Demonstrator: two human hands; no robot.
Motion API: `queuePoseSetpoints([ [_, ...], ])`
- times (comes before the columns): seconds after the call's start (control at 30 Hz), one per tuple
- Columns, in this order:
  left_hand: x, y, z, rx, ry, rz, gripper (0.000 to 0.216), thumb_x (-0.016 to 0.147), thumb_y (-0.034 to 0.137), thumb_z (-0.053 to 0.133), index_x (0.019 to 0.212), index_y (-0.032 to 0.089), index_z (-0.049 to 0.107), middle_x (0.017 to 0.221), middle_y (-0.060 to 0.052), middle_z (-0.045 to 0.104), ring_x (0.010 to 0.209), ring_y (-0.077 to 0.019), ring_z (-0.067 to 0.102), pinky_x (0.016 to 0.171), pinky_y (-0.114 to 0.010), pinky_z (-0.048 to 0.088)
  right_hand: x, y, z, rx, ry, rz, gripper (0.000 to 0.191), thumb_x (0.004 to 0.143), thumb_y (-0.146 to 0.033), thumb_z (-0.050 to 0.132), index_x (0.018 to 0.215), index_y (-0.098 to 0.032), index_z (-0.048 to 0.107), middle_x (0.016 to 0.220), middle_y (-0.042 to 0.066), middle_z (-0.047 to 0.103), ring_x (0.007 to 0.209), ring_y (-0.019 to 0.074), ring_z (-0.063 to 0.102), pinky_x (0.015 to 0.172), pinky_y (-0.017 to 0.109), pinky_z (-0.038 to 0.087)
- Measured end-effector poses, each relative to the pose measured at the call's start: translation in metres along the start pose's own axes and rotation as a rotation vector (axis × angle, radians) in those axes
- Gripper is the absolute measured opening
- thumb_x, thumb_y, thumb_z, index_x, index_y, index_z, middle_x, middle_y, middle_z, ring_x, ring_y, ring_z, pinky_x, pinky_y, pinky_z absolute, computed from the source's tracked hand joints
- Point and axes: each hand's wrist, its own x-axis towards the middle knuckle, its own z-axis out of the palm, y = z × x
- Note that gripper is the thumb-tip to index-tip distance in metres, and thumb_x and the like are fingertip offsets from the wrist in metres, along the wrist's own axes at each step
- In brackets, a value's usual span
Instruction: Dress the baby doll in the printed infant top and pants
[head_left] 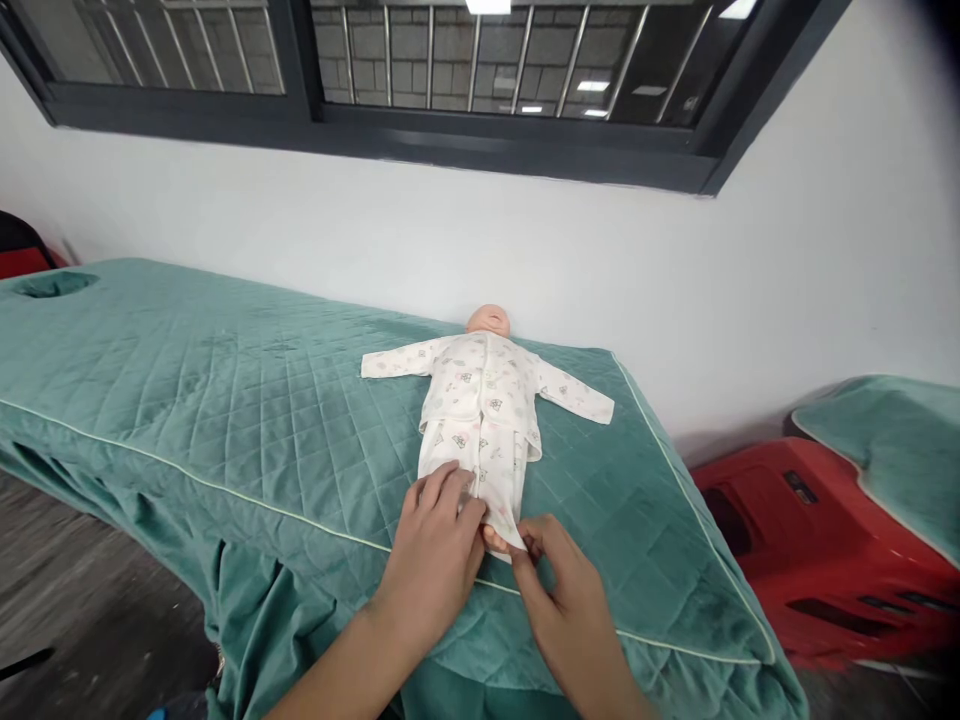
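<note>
A baby doll (489, 320) lies on its back on a green quilted bed cover (300, 420), head toward the wall. It wears a white printed jacket (480, 375) with the sleeves spread wide, and matching trousers (499, 470). My right hand (559, 585) pinches the hem of a trouser leg between thumb and fingers. My left hand (439, 545) rests over the other leg, its fingers bent on the cloth near the doll's foot (495, 540). What the left fingertips hold is partly hidden.
The bed stands against a white wall (315, 220) below a dark-framed window (420, 135) with bars. At right is a red plastic stool (810, 540) with a green cloth (892, 450) over it. The bed has a face hole (56, 285) at far left.
</note>
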Motion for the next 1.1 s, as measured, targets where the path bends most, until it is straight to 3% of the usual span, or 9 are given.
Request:
queuePoseSetpoints([
  [0.3, 0.003, -0.008, 0.003, -0.063, 0.01, -0.008, 0.013, 0.088, 0.014, 0.055, 0.096, 0.02, 0.064, 0.128, -0.009, 0.06, 0.133, -0.0312, 0.041, 0.099, -0.051, 0.041, -0.001, 0.009, 0.004, 0.082, -0.033, 0.057, 0.014, 0.099, -0.029, 0.048, 0.092, -0.023, 0.059, 0.085, 0.001, 0.059, 0.079, 0.0174, 0.056, 0.073, 0.029, 0.043],
  [0.5, -0.003, -0.013, 0.001, -0.286, 0.117, 0.01, 0.011, 0.087, 0.012, 0.054, 0.089, 0.021, 0.06, 0.123, -0.007, 0.063, 0.125, -0.0261, 0.049, 0.1, -0.046, 0.043, -0.005, 0.028, 0.012, 0.011, -0.01, 0.084, 0.01, 0.096, -0.023, 0.049, 0.09, -0.022, 0.057, 0.082, 0.002, 0.059, 0.075, 0.0182, 0.056, 0.07, 0.029, 0.045],
  [0.7, -0.011, -0.013, -0.008, -0.264, 0.175, 0.084, 0.015, 0.085, 0.01, 0.055, 0.096, 0.02, 0.059, 0.125, -0.008, 0.062, 0.126, -0.0263, 0.049, 0.104, -0.046, 0.043, -0.011, 0.027, 0.01, -0.055, 0.061, -0.015, 0.008, 0.095, -0.019, 0.049, 0.093, -0.022, 0.056, 0.084, 0.002, 0.058, 0.077, 0.0172, 0.058, 0.069, 0.028, 0.047],
  [0.87, -0.017, -0.015, -0.005, -0.151, 0.129, 0.14, 0.014, 0.088, 0.01, 0.053, 0.097, 0.018, 0.059, 0.126, -0.01, 0.061, 0.128, -0.0279, 0.047, 0.105, -0.048, 0.044, -0.018, 0.036, 0.012, -0.181, 0.057, -0.064, 0.009, 0.094, -0.017, 0.05, 0.094, -0.022, 0.057, 0.088, 0.004, 0.06, 0.081, 0.0188, 0.06, 0.072, 0.03, 0.05],
  [0.97, -0.021, -0.019, -0.001, -0.142, 0.104, 0.132, 0.014, 0.09, 0.013, 0.053, 0.101, 0.019, 0.06, 0.13, -0.01, 0.059, 0.129, -0.0281, 0.046, 0.106, -0.048, 0.043, -0.021, 0.042, 0.013, -0.194, 0.047, -0.069, 0.008, 0.094, -0.019, 0.051, 0.097, -0.023, 0.058, 0.093, 0.006, 0.061, 0.084, 0.0201, 0.062, 0.075, 0.032, 0.052],
  [1.1, -0.03, -0.03, 0.005, -0.202, 0.178, 0.035, 0.028, 0.091, 0.019, 0.057, 0.119, 0.021, 0.055, 0.132, -0.012, 0.055, 0.127, -0.0265, 0.047, 0.104, -0.045, 0.044, -0.021, 0.044, 0.006, -0.102, 0.035, -0.045, 0.011, 0.095, -0.022, 0.053, 0.105, -0.024, 0.057, 0.107, 0.009, 0.061, 0.097, 0.0209, 0.062, 0.081, 0.034, 0.053],
])
